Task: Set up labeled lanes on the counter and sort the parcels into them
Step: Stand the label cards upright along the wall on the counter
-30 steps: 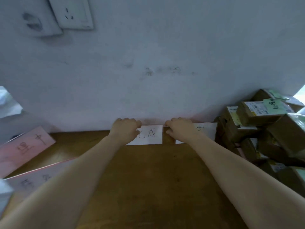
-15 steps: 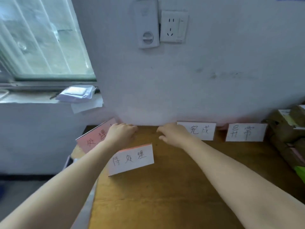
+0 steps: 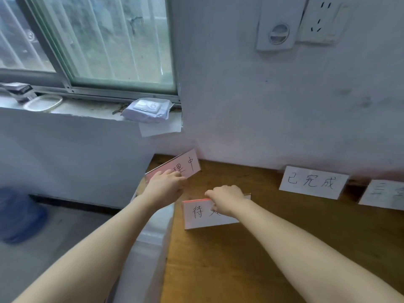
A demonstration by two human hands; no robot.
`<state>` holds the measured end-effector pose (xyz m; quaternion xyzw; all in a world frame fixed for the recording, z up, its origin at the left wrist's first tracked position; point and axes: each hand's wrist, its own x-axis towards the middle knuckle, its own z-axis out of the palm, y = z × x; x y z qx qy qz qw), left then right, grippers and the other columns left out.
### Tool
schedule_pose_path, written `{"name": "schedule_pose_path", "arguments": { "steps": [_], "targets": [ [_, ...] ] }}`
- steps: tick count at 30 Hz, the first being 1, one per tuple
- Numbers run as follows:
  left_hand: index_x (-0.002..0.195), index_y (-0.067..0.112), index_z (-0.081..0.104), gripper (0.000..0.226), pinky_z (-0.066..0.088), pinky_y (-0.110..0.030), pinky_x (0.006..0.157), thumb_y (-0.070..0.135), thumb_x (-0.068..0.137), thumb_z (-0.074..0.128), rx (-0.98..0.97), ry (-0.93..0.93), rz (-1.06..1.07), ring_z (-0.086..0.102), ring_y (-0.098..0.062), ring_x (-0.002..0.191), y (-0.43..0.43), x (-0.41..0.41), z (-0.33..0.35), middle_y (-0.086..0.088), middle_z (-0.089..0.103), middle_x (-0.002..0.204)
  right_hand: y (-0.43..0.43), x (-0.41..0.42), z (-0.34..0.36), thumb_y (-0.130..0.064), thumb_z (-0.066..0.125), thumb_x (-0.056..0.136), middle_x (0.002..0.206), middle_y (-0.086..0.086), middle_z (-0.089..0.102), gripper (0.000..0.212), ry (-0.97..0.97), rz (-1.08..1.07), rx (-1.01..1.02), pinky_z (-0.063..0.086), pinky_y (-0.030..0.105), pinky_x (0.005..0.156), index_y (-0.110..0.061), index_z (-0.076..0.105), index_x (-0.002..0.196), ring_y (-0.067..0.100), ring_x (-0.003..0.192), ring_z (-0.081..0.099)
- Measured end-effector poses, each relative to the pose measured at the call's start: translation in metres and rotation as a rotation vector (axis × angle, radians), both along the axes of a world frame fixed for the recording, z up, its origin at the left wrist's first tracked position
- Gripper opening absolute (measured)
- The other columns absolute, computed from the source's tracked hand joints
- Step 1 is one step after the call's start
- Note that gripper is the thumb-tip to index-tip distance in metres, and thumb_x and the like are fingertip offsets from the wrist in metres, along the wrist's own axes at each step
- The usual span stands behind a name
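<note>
Several hand-written label cards stand on the wooden counter (image 3: pixel 273 248). My left hand (image 3: pixel 165 186) grips the pinkish card (image 3: pixel 188 166) that leans at the counter's back left corner. My right hand (image 3: pixel 226 200) pinches the top edge of a folded white card with a red rim (image 3: pixel 199 216), nearer to me. Two more white cards lean against the wall: one in the middle (image 3: pixel 312 182) and one cut off at the right edge (image 3: pixel 382 194). No parcels are in view.
The counter's left edge drops to a pale surface (image 3: pixel 150 248) and the floor, where a blue object (image 3: pixel 19 217) lies. A window sill (image 3: pixel 87 112) holds a wrapped white packet (image 3: pixel 147 110) and a dish. Wall sockets (image 3: pixel 317 18) sit above.
My view swung left, away from the parcel pile. Both hands left the wall cards; the left now holds the pinkish card and the right has come down onto the red-rimmed card.
</note>
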<state>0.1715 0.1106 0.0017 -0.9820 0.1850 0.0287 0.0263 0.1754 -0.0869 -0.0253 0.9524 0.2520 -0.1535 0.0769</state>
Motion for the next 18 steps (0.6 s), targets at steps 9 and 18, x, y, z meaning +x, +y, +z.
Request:
{"name": "schedule_pose_path", "arguments": {
  "steps": [9,18],
  "targets": [
    [0.124,0.03,0.058,0.03,0.034,-0.033,0.097,0.034,0.096,0.048,-0.058,0.034,0.006,0.041,-0.021,0.127,-0.018,0.06,-0.013,0.003,0.051,0.132,-0.029,0.044,0.005,-0.008,0.047,0.095,0.109,0.001,0.069,0.015,-0.034,-0.142,0.098,0.033,0.029,0.059,-0.017,0.059,0.099,0.028,0.095,0.063],
    [0.147,0.028,0.027,0.06,0.03,-0.042,0.109,0.02,0.093,0.053,0.001,-0.045,0.179,0.022,-0.03,0.141,-0.03,0.109,-0.03,-0.007,0.025,0.154,-0.068,0.099,0.003,-0.005,0.045,0.096,0.112,0.01,0.064,0.028,-0.082,-0.31,0.108,0.036,0.028,0.069,-0.011,0.059,0.12,0.03,0.102,0.061]
  ]
}}
